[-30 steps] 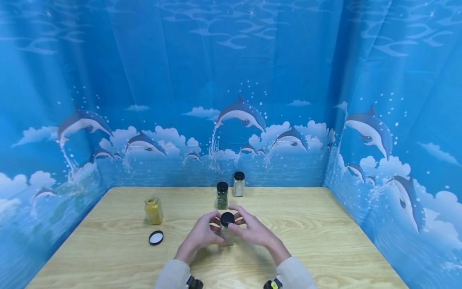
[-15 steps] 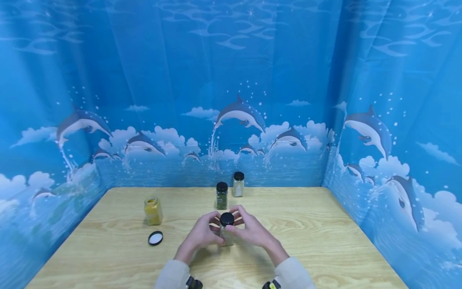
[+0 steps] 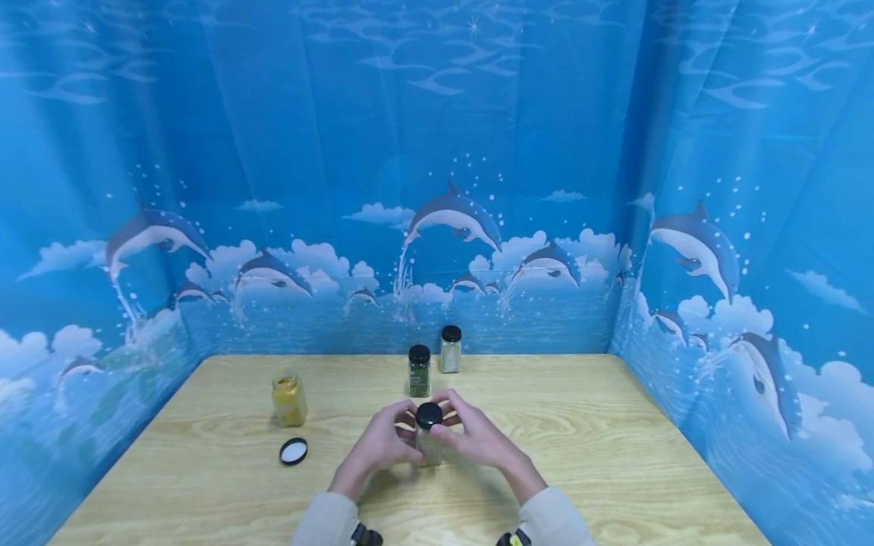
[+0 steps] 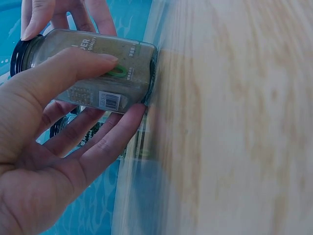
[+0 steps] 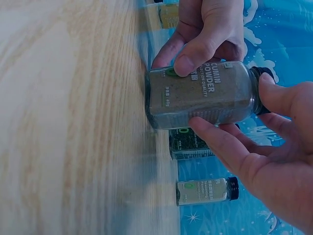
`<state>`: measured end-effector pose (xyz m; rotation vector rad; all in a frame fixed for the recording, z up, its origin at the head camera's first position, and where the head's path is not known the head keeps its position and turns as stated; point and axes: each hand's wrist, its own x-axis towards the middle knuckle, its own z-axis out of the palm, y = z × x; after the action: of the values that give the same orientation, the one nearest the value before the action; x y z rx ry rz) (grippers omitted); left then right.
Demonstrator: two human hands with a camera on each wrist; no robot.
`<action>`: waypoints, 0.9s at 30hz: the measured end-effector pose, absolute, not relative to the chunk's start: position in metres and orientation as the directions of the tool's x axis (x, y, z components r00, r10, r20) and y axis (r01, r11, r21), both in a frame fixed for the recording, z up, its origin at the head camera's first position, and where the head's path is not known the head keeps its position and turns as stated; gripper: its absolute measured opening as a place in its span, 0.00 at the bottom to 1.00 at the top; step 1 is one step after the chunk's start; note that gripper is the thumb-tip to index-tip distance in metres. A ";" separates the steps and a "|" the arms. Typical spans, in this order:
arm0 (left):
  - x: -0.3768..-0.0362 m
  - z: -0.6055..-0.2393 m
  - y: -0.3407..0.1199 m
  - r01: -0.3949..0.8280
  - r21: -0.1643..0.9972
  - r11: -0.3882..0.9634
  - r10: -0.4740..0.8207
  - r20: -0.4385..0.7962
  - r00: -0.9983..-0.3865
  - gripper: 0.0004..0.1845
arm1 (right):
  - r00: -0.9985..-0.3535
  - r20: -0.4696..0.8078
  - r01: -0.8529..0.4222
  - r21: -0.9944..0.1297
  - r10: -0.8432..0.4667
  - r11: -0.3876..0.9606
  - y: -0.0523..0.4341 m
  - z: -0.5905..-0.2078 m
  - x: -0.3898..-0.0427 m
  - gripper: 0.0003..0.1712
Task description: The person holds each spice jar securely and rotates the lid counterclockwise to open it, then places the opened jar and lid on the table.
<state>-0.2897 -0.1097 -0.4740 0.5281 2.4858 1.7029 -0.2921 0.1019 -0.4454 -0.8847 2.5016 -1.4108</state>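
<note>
A glass spice jar labelled cumin powder (image 5: 217,95), filled with brownish powder, stands upright on the table between both hands. Its black lid (image 3: 429,415) is on. My left hand (image 3: 384,441) grips the jar's body, thumb across the label and fingers around the far side, low near the base in the left wrist view. From the other side, my right hand (image 3: 483,440) has its thumb on the lid's edge; one of its fingers (image 5: 215,137) touches the glass side in the right wrist view.
Left on the wooden table (image 3: 587,462) stands an uncapped jar of yellow powder (image 3: 290,402), its black lid (image 3: 293,452) lying white side up before it. Behind the hands are a capped jar of green flakes (image 3: 419,377) and a capped pale seasoning jar (image 3: 451,355). Blue dolphin curtains (image 3: 341,152) enclose the table.
</note>
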 end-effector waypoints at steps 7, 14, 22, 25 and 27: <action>-0.290 -0.476 -0.110 0.230 0.915 0.332 0.328 0.117 -0.938 0.28 | -0.806 0.148 -0.407 -0.842 -0.573 0.355 0.103 -0.445 -0.292 0.21; -0.291 -0.475 -0.110 0.224 0.915 0.337 0.326 0.110 -0.939 0.29 | -0.800 0.132 -0.403 -0.840 -0.585 0.362 0.104 -0.444 -0.292 0.25; -0.292 -0.475 -0.110 0.230 0.915 0.332 0.329 0.116 -0.937 0.27 | -0.836 0.139 -0.402 -0.813 -0.530 0.421 0.100 -0.444 -0.291 0.33; -0.291 -0.474 -0.110 0.218 0.923 0.318 0.325 0.110 -0.939 0.28 | -0.855 0.143 -0.387 -0.816 -0.499 0.430 0.098 -0.445 -0.289 0.32; -0.289 -0.473 -0.109 0.217 0.927 0.307 0.325 0.111 -0.939 0.28 | -0.862 0.148 -0.382 -0.818 -0.484 0.431 0.097 -0.445 -0.289 0.31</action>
<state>-0.2894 -0.1091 -0.4734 0.5117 2.4605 1.7195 -0.2888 0.0965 -0.4450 -0.7792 2.5633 -1.4210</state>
